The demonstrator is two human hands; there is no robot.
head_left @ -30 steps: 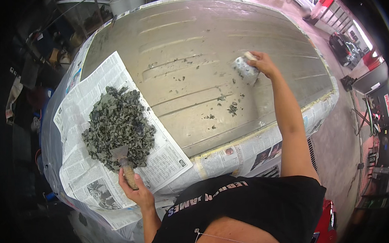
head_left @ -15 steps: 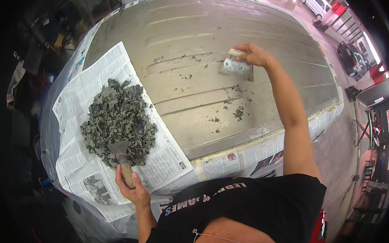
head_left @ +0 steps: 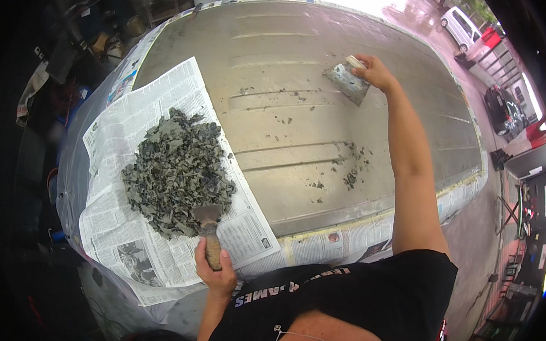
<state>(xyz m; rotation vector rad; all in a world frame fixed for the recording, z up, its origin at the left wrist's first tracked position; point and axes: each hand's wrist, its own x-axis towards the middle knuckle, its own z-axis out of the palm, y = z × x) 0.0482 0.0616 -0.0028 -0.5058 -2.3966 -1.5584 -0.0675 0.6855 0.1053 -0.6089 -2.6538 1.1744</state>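
Observation:
My left hand (head_left: 216,269) grips the wooden handle of a scraper (head_left: 211,232), whose metal blade rests at the near edge of a heap of dark grey-green flakes (head_left: 171,166). The heap lies on spread newspaper (head_left: 107,219) at the left of a vehicle's metal roof (head_left: 283,130). My right hand (head_left: 373,74) holds a wide, flat scraper (head_left: 347,83), smudged and with a pale top edge, over the roof's right half. Loose flakes (head_left: 352,175) are scattered on the ribbed metal below it.
Masking paper (head_left: 320,239) and tape edge the roof, with plastic sheeting (head_left: 87,106) along its left side. A white van (head_left: 460,26), a dark car (head_left: 501,106) and workshop fittings (head_left: 522,207) stand at the right. Cluttered shelving (head_left: 106,43) is at the upper left.
My left hand with its scraper has shifted right in the view. My right hand has risen and turned the wide scraper, first moving left, then back right. The whole scene has shifted slightly.

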